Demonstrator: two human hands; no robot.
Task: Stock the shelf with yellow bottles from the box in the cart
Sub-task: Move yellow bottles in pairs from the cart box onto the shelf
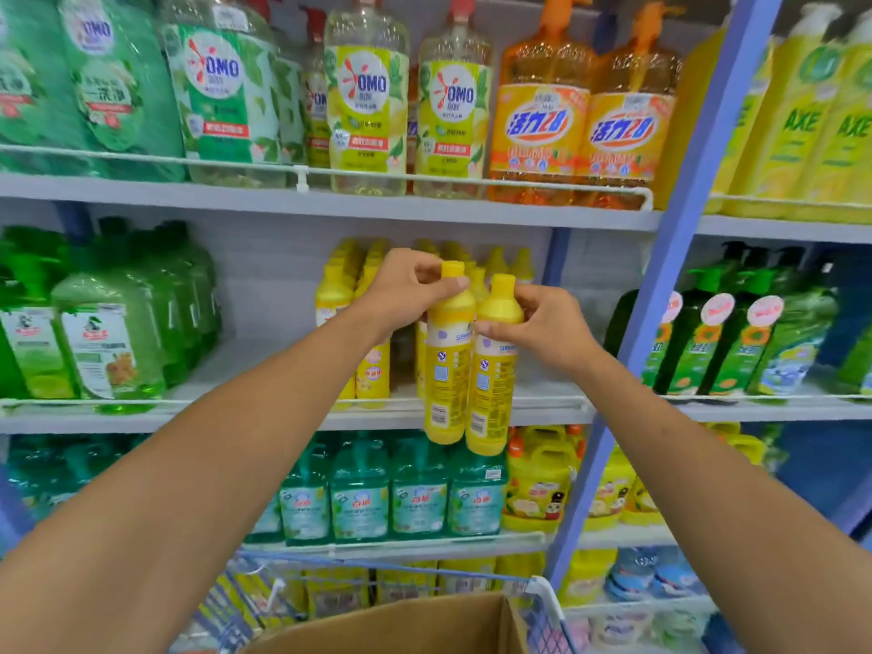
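Note:
I hold two yellow bottles side by side in front of the middle shelf. My left hand grips the neck of the left yellow bottle. My right hand grips the shoulder of the right yellow bottle. Both bottles hang upright, their bases below the shelf's front rail. Behind them on the shelf stand several more yellow bottles. The cardboard box sits in the cart at the bottom edge; its inside is hidden.
Green bottles fill the middle shelf's left, with a bare gap beside the yellow ones. A blue upright bounds the bay on the right. Large detergent bottles line the upper shelf, teal bottles the lower one.

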